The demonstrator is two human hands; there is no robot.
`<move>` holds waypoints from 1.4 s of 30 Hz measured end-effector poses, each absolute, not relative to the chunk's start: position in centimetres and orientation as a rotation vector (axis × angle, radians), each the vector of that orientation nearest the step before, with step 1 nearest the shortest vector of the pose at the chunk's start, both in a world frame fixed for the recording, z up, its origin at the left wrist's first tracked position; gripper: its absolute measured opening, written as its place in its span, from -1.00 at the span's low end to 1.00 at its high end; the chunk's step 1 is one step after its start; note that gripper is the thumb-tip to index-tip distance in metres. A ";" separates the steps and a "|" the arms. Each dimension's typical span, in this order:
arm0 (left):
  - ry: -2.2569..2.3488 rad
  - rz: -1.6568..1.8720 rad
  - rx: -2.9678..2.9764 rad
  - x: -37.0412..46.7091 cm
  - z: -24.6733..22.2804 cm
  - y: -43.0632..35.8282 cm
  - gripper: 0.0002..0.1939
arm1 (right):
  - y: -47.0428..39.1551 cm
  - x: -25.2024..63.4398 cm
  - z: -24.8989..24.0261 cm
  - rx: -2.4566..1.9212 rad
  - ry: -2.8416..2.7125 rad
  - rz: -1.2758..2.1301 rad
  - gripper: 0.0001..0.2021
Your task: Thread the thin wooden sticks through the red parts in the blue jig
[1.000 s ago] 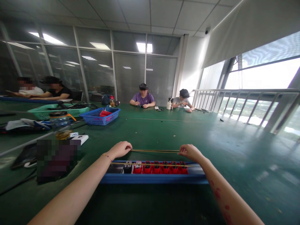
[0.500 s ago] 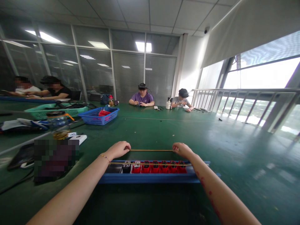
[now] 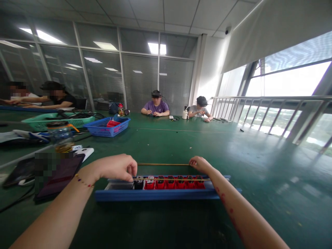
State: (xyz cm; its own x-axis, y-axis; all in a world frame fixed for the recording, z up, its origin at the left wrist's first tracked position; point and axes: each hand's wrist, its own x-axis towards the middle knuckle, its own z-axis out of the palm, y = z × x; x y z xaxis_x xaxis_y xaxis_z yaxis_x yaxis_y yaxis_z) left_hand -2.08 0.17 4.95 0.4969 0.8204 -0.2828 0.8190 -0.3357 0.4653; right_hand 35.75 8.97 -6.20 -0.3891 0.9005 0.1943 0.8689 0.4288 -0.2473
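A long blue tray (image 3: 166,195) lies across the green table in front of me. Inside it stand a black holder (image 3: 138,184) and a row of several red holders (image 3: 170,182) with dark pieces. One thin tan stick (image 3: 168,179) runs lengthwise over the row. Behind the tray are thin tan sticks (image 3: 163,164), whose right end is pinched in my right hand (image 3: 198,163). My left hand (image 3: 124,168) is bent down at the left end of the stick over the tray, thumb and fingertips close to it; whether it grips that stick is unclear.
At the left are a blue basket (image 3: 107,128) with a red container, a green basket (image 3: 85,121), a glass jar (image 3: 60,136), a tablet (image 3: 61,178) and a white device (image 3: 88,154). Several people sit at the far side.
My left hand has moved left and toward me, from the end of the rear sticks to the stick over the tray. My right hand stays at the rear sticks' right end.
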 end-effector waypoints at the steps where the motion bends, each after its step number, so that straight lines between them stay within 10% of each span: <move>1: 1.351 -0.007 2.218 -2.0 4.6 0.2 -0.78 | 9.0 35.8 -6.2 -1.527 -2.388 0.155 -0.79; 24: 1.707 0.253 2.491 -7.1 6.6 1.9 -0.80 | 9.8 36.4 -6.7 -1.629 -2.172 0.306 -0.69; 42: 1.778 0.078 2.618 -0.1 -1.9 7.6 -0.85 | 8.1 35.4 -5.7 -1.610 -2.471 0.018 -0.77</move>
State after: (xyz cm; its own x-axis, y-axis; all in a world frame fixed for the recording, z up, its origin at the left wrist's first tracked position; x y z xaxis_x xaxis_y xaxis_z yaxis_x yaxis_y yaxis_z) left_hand -0.05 7.65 -1.92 0.3679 0.9283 0.0542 0.9295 -0.3688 0.0080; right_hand 35.36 8.11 -5.74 -0.3908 0.9076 0.1536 0.9052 0.4092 -0.1148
